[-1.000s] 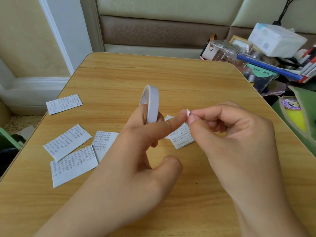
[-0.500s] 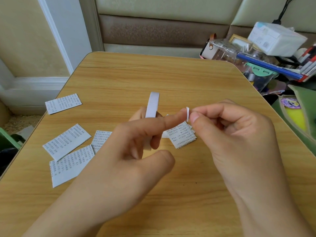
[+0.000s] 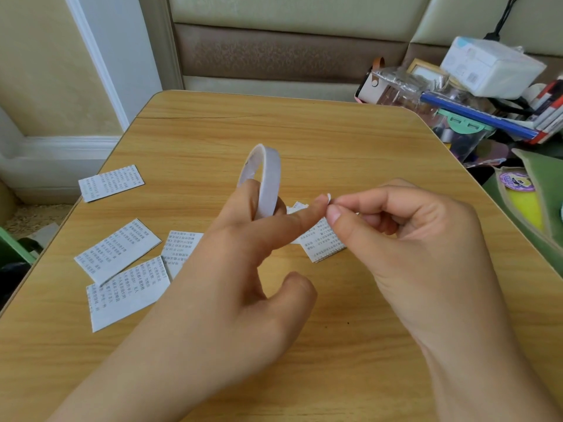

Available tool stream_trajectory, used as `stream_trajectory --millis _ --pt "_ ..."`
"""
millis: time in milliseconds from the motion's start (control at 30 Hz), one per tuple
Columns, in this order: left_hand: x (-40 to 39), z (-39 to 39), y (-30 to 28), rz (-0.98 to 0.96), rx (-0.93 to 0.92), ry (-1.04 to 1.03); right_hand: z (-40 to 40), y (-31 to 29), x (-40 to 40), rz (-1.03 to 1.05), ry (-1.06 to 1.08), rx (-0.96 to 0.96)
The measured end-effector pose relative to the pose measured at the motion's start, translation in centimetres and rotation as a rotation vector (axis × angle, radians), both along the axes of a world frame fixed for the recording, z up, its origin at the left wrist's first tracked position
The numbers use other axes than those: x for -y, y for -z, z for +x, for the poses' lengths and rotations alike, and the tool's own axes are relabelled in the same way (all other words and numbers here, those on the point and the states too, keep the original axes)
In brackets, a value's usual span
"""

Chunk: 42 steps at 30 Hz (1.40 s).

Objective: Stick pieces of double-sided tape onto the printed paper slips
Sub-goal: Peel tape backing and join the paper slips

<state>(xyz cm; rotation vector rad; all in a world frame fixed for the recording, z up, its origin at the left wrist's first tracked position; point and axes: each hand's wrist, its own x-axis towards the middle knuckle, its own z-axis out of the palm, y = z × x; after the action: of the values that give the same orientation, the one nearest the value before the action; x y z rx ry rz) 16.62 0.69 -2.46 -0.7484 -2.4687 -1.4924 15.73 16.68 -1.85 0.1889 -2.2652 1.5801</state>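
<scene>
Underneath, a wooden table point(image 3: 335, 141) carries scattered printed paper slips point(image 3: 117, 249), with padded wall panels behind and clutter to its right. Left hand point(image 3: 243, 278) wears the tape roll point(image 3: 265, 181) on curled fingers; right hand point(image 3: 420, 248) pinches a tape piece point(image 3: 328, 198) above a slip.

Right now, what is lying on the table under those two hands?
Under the left hand and right hand lies a printed paper slip, maybe two overlapping; fingers cover much of it. Another slip pokes out from beneath the left hand. The rest is hidden.
</scene>
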Motion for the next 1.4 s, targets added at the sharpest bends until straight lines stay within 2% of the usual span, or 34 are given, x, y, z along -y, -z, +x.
stream_trajectory --millis 133,367,700,967,1167,1400 --pt "-0.16 0.0 -0.01 -0.121 -0.086 -0.026 -0.06 0.16 -0.05 0.003 0.002 0.015" --pt "0.0 0.07 0.02 -0.007 -0.015 0.003 -0.11 0.01 -0.15 0.012 -0.015 -0.017" --pt "-0.2 0.02 -0.04 -0.15 -0.077 -0.027 -0.06 0.12 0.16 0.057 0.034 0.001" --pt "-0.02 -0.04 0.23 0.045 0.082 0.002 -0.01 0.01 0.19 0.013 0.009 0.008" --pt "0.21 -0.22 0.15 0.093 0.165 0.019 0.01 0.07 0.01 -0.018 -0.026 0.015" --pt "0.3 -0.46 0.23 0.141 0.177 0.052 -0.12 0.13 -0.04 -0.038 -0.046 0.012"
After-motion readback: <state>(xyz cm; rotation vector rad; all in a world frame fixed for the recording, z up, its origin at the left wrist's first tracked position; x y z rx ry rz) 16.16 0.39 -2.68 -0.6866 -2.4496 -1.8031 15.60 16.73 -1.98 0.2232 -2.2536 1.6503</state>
